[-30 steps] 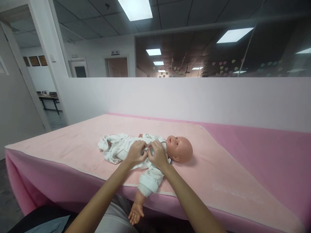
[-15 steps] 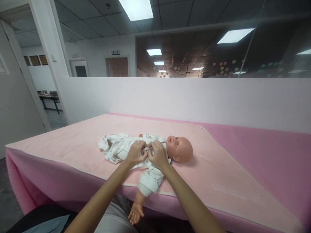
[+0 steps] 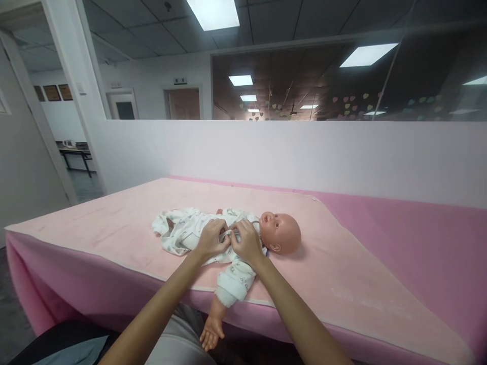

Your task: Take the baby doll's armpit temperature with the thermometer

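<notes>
A baby doll (image 3: 282, 233) lies on its back across the table, head to the right. It wears a white printed baby outfit (image 3: 182, 230), with one sleeved arm stretched toward me over the table's front edge. Over the doll's chest, my left hand (image 3: 213, 239) is closed, thumb and fingers pinching the outfit's fabric or a thin white tie on it. My right hand (image 3: 246, 242) pinches the same spot from the other side, fingertips almost touching the left ones. My fingers partly cover the pinched piece.
A light pink mat (image 3: 353, 284) covers most of the table, over a darker pink cloth (image 3: 429, 243) that hangs down in front. Behind stands a low white wall (image 3: 304, 157) with glass above. At the left are a door (image 3: 26, 142) and a doorway.
The view has shifted very slightly. Both hands stay pinching at the doll's chest, with only tiny finger movement.
</notes>
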`<state>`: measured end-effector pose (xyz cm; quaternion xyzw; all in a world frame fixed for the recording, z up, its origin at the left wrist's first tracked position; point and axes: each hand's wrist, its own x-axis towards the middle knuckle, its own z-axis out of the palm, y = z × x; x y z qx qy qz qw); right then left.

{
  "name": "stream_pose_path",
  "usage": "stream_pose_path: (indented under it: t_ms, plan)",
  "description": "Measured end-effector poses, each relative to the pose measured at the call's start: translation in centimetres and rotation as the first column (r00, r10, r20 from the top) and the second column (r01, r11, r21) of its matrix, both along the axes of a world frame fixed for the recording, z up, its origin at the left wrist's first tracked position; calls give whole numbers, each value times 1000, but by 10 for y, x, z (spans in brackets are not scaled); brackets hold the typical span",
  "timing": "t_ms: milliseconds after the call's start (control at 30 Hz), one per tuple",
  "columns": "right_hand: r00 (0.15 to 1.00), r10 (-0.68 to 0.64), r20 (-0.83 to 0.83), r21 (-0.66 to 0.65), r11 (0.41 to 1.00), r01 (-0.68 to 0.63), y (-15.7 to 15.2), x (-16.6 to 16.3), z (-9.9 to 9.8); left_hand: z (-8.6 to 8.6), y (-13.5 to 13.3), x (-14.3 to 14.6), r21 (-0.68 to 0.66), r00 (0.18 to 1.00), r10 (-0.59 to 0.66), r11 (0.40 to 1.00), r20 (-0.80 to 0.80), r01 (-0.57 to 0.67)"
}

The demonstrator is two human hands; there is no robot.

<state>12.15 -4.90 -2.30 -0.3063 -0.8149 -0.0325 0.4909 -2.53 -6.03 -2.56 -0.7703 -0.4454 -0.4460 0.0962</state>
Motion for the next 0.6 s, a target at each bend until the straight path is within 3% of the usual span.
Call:
stream_pose_path:
  t_ms: [400, 600]
  plan:
    - [1000, 18, 7, -8, 1000, -18, 1, 1, 0, 0, 2, 0, -53, 1000, -2, 999, 31, 4]
    - [1000, 3, 14, -2, 1000, -3, 1, 0, 0, 5, -4, 0, -74, 996, -74, 994, 48, 78]
